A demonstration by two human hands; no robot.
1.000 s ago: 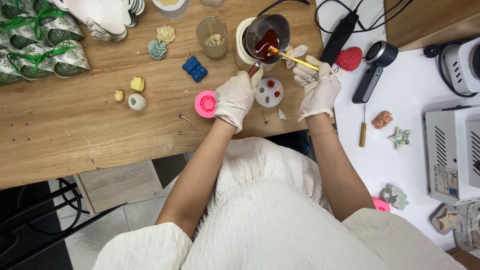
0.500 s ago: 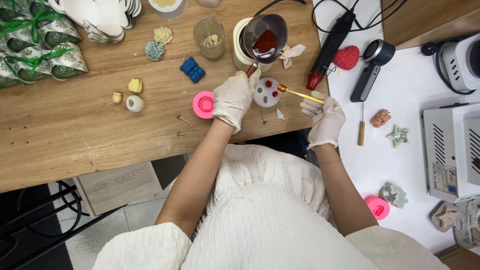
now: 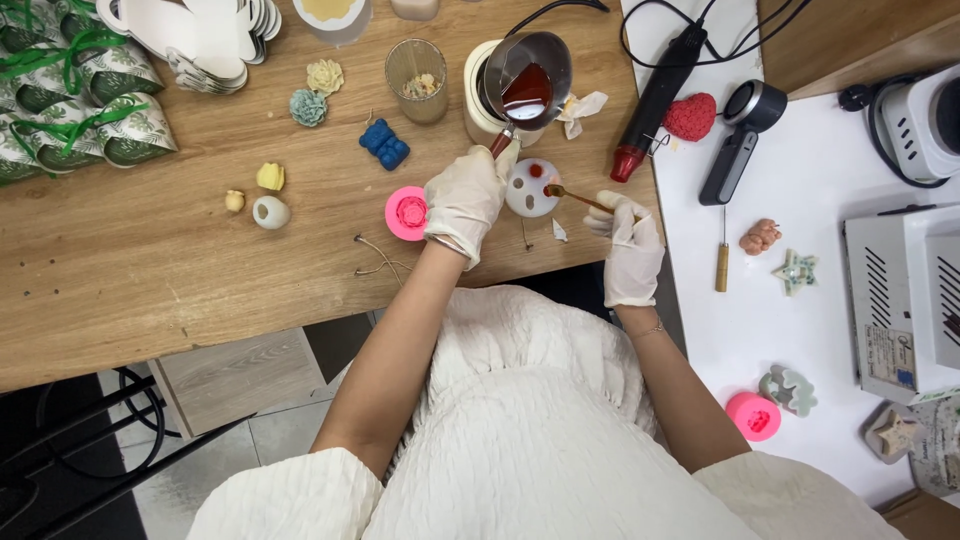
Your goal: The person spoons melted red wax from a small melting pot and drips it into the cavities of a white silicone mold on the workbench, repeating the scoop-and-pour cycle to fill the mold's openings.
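A: Where is the small spoon (image 3: 575, 197) located, and how is it gripped?

B: The spoon is seen just right of frame centre, in the upper half. Its handle is pinched between the closed fingertips (image 3: 605, 212) of the gloved right hand (image 3: 630, 250). The bowl end, loaded with red material, is extended to the left of the fingers and is positioned over the right edge of the round white mould (image 3: 530, 189).

A: How is the left hand (image 3: 465, 200) configured?

B: The gloved left hand is curled shut around the handle of the metal melting pot (image 3: 525, 75). Only a short red section of that handle is exposed above the fingers. The pot itself is found above the hand, in the upper centre, resting on a cream-coloured base and filled with dark red liquid.

A: What is the mould's position relative to both hands?

B: The white mould is placed on the wooden table (image 3: 150, 270), between the two hands, just right of the left hand's fingers and up and left of the right hand. Red spots are visible in some of its cavities.

A: What is noted nearby?

B: A pink round mould (image 3: 405, 213) is set touching the left side of the left hand. A blue bear figure (image 3: 385, 145) is seen up and left of it. A black heat gun (image 3: 655, 100) is laid diagonally in the upper right, beside a red heart (image 3: 690, 117).
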